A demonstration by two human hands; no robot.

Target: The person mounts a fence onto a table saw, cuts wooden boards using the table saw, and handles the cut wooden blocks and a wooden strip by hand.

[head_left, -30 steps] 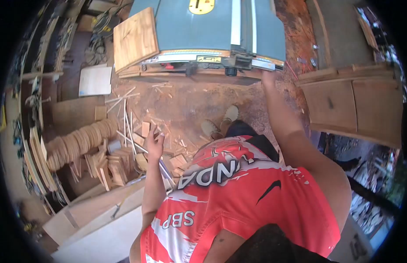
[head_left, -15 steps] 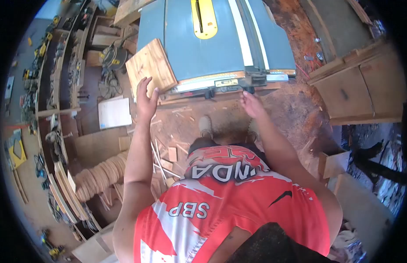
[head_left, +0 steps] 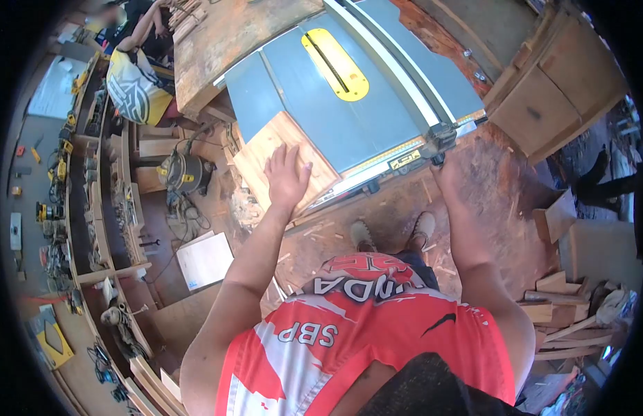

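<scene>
A square wooden board (head_left: 266, 142) lies on the near left corner of the blue-grey saw table (head_left: 384, 83). My left hand (head_left: 288, 178) rests on it, palm down with the fingers apart. Across the table's right part runs the rip fence (head_left: 397, 66), ending in a dark clamp (head_left: 438, 141) at the front rail. My right hand (head_left: 440, 173) is at the black knob below that clamp; its fingers are partly hidden, and what they grip is unclear. A yellow insert (head_left: 335, 64) with a dark slot sits in the table.
A wooden workbench (head_left: 231, 35) adjoins the saw at the back left. A person in a yellow and white shirt (head_left: 137, 83) is beyond it. Tool shelves (head_left: 79, 201) and a shop vacuum (head_left: 185, 173) are at the left. Brown panels (head_left: 557, 90) stand at the right.
My left hand has moved forward onto the wooden board. My right hand has stayed near the fence's front end. The view has turned, bringing the workbench and the other person into sight.
</scene>
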